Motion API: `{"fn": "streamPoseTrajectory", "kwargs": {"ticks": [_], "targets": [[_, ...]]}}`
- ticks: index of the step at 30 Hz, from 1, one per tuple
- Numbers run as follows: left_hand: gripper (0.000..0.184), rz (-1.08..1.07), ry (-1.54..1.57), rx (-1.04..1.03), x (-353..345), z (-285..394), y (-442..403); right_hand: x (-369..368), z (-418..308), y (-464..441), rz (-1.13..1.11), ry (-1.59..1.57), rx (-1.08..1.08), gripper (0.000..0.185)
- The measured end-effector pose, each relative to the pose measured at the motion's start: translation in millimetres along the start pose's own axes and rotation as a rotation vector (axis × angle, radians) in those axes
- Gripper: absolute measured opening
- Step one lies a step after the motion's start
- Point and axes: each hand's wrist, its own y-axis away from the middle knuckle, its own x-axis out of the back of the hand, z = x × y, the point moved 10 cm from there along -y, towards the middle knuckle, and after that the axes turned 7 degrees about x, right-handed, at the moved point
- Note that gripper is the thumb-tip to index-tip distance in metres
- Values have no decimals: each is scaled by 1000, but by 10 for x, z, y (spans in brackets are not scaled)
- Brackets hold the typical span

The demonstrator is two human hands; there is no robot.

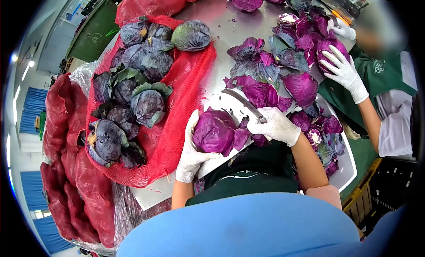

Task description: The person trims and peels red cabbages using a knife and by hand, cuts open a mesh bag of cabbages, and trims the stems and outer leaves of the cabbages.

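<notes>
My left hand (191,153), in a white glove, is wrapped round the near left side of a purple cabbage (214,132). The cabbage rests on a white board (215,103) at the table's near edge. In my right hand (278,126), also gloved, is a knife (242,100) whose blade points up and to the left, beyond the cabbage. A leaf at the cabbage's right side sits close to my right fingers; whether they touch it I cannot tell. Loose purple leaves (254,90) lie just past the knife.
Untrimmed cabbages (148,107) lie on a red mesh sack (188,102) at left. Full red sacks (90,186) are stacked beside the table. At right, a white tub (347,162) holds leaves and trimmings. A co-worker's gloved hand (343,71) holds another cabbage (330,55).
</notes>
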Motion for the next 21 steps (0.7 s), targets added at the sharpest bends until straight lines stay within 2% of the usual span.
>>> {"fn": "streamPoseTrajectory", "kwargs": {"ticks": [3, 5, 6, 7, 9, 11, 12, 13, 15, 16, 17, 18, 19, 20, 21], "targets": [[143, 7, 31, 4, 39, -45, -13, 195, -98, 94, 101, 93, 29, 16], [146, 18, 40, -24, 66, -34, 11, 521, -132, 152, 296, 202, 135, 7], [146, 19, 40, -24, 61, -32, 9, 647, -334, 113, 429, 471, 329, 5], [147, 24, 53, -39, 55, -10, 11, 842, -244, 242, 534, 572, 191, 11], [148, 28, 68, -54, 49, 26, -4, 832, -403, 345, 608, 738, 397, 33], [145, 20, 5, -70, 51, 102, -45, 602, -362, 251, 493, 506, 464, 49], [137, -2, 4, -61, 15, 128, -65, 400, -332, 166, 390, 349, 336, 55], [137, -2, 1, -64, 15, 151, -94, 185, -267, 89, 315, 210, 304, 54], [132, -39, -8, 56, -46, 104, -178, -150, -93, -102, 146, 316, 373, 49], [119, -57, 4, 48, -139, 161, -169, -182, -88, -136, 181, 396, 415, 46], [119, -59, -1, 42, -187, 226, -181, -218, -150, -153, 215, 475, 457, 43], [112, -54, 61, 106, -210, 216, -205, -187, 12, -205, 204, 101, 236, 37], [106, -47, 122, 173, -213, 182, -204, -119, 101, -262, 233, 71, 179, 34], [93, -102, 103, 187, -235, 145, -210, -122, 64, -236, 217, -67, 113, 34], [88, -17, 114, 208, -156, 79, -196, -149, 27, -198, 199, -203, 46, 34]]}}
